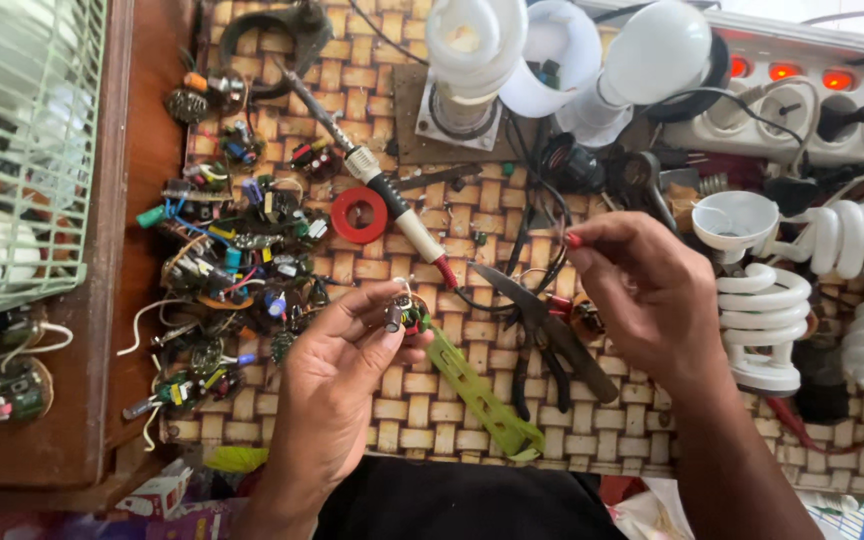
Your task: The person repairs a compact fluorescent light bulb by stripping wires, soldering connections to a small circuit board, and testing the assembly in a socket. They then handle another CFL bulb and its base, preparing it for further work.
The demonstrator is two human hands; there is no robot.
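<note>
Two hands work over a woven mat [452,420] that fills most of my view. At its left edge stands a pale green wire basket [22,150]; I see white shapes through its bars but cannot tell what they are. Along the top right runs a white power strip [802,110] with lit red switches and plugs seated in its sockets. Below it lie white spiral lamp tubes [812,290], and beside them a small white lamp cup [737,220] sits open. A heap of small circuit boards [232,260] covers the mat's left part. Dark pliers [542,330] lie between the hands. My left hand [337,390] pinches a small circuit board [404,315] between thumb and fingers, just above the mat's centre. My right hand [647,290] hovers loosely curled, gripping nothing I can see.
</note>
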